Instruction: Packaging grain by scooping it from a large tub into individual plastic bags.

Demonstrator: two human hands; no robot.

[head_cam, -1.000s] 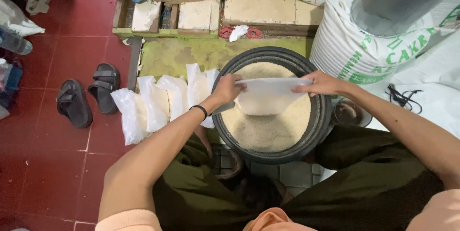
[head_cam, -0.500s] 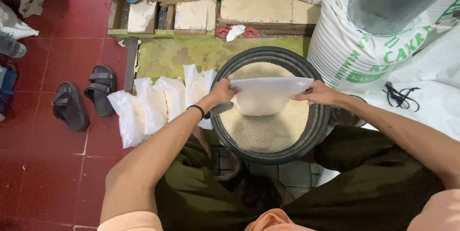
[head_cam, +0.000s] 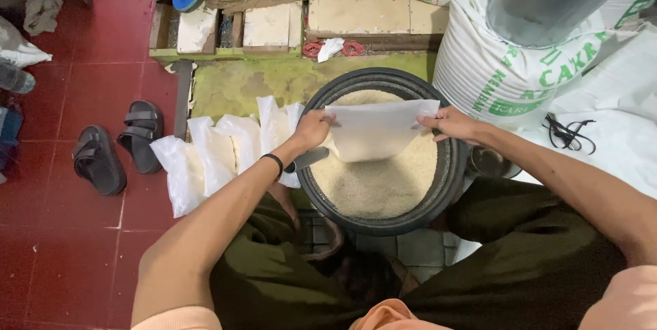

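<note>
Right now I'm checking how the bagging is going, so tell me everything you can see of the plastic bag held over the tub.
The plastic bag is a translucent white, thin, pouch-like sack, partly filled with pale grain at its lower end. It is held by its top corners, stretched wide between the left hand and the right hand. It hangs over the round dark tub of rice, its bottom resting on or just above the grain; which one I cannot tell.
</note>
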